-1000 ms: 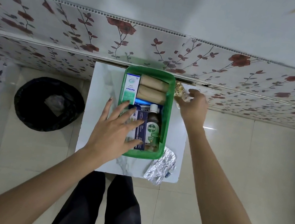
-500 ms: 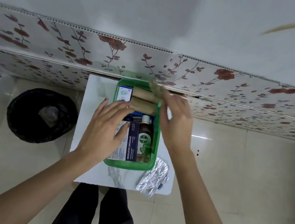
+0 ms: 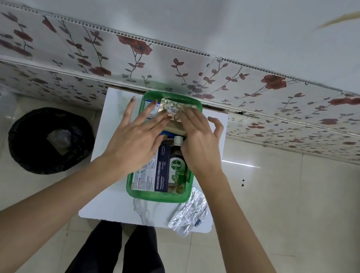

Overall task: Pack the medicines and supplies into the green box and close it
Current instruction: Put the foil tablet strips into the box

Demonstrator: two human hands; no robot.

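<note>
An open green box (image 3: 156, 197) stands on a small white table (image 3: 106, 195). Inside lie a brown Dettol bottle (image 3: 177, 167), a blue medicated dressings carton (image 3: 160, 171), beige bandage rolls (image 3: 176, 129) and a white carton, mostly hidden by my hands. Both hands hover over the box's far half. My right hand (image 3: 197, 139) pinches a gold blister strip (image 3: 170, 109) at its right end. My left hand (image 3: 137, 138) has spread fingers touching the strip's left side. Several silver blister strips (image 3: 190, 213) lie on the table by the box's near right corner.
A black bin (image 3: 50, 141) with a dark liner stands on the tiled floor left of the table. A flower-patterned wall panel (image 3: 186, 70) runs right behind the table. My legs in dark trousers (image 3: 119, 258) are under the table's near edge.
My right hand picked the gold blister strip up from the table's far right and carried it left over the box. My left hand moved from the cartons up to the strip.
</note>
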